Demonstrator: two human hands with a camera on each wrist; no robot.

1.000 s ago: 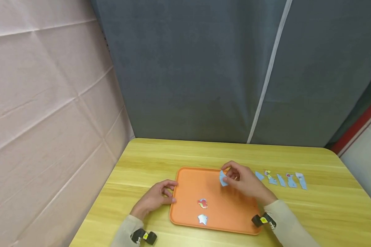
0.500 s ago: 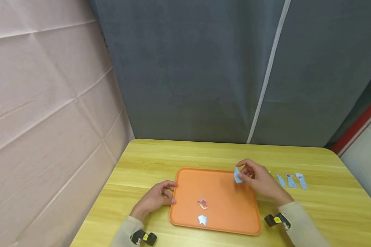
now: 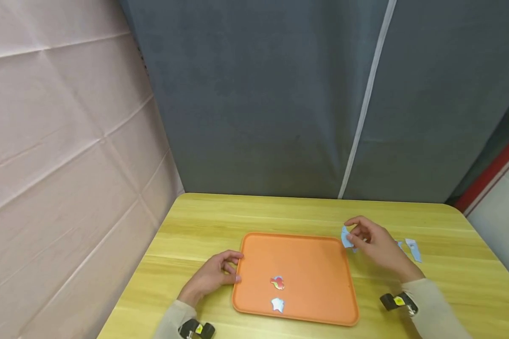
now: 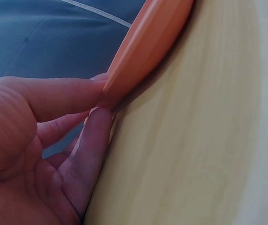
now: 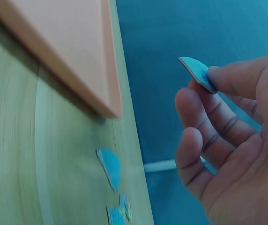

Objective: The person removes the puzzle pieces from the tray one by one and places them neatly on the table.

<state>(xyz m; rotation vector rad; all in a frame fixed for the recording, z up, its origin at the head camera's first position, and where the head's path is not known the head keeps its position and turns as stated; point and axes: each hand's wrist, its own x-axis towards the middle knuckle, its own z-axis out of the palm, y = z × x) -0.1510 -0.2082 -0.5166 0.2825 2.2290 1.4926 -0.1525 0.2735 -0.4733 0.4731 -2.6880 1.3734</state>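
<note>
My right hand pinches a light-blue jigsaw puzzle piece between thumb and fingertips, raised just beyond the right end of an orange tray. The other fingers of that hand are bent and hold nothing. On the opposite side, my left hand holds the tray's left rim with thumb and fingers, as the left wrist view shows up close. Two pieces lie in the tray: a red one and, nearer me, a pale, shiny one.
On the yellow wood-grain table, more puzzle pieces lie right of the tray, among them a white-topped blue piece. My right hand partly hides this row. A dark grey curtain hangs behind the table; pale cloth covers the left side.
My right hand has moved right with the blue piece, from over the tray to beyond its right edge, covering part of the row of pieces. My left hand has stayed at the rim.
</note>
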